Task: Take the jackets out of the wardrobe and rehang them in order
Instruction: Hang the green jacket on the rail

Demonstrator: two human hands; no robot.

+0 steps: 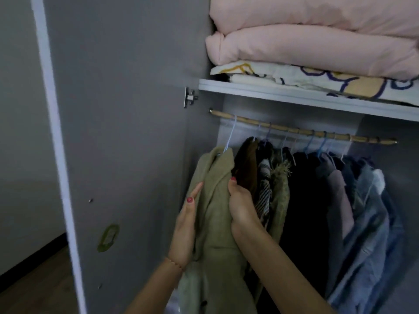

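Nearest the camera, both hands work the same garment. The left hand [184, 225] lies flat along the left edge of the olive jacket [215, 211], its fingers [192, 196] straight and close together, pressing the cloth rather than gripping it. The right hand [241, 207] is on the jacket's other side, fingers curled into the fabric at the lapel edge, pinching a fold; the fingertips themselves are buried in cloth, so how deep the hold goes cannot be told.

The jacket hangs between the two hands, its long axis running almost straight down from the collar, leaning a little toward the door [127, 155]. It is the leftmost garment on the rod [294, 130], its pale blue hanger [230, 137] hooked near the rod's left end. That hook sits directly above both hands, well up from them, and slightly nearer the right hand (the one already holding cloth).

So the coming move likely turns on that vertical line: the jacket must go up to free the hook before it can come out, and neither hand is at the hanger yet.

Beyond, a brown coat [246, 164] hangs just beside the right hand, then a row of dark and blue garments [362, 200] crowded rightward. Above, the shelf [294, 96] carries folded pink bedding [317, 41].
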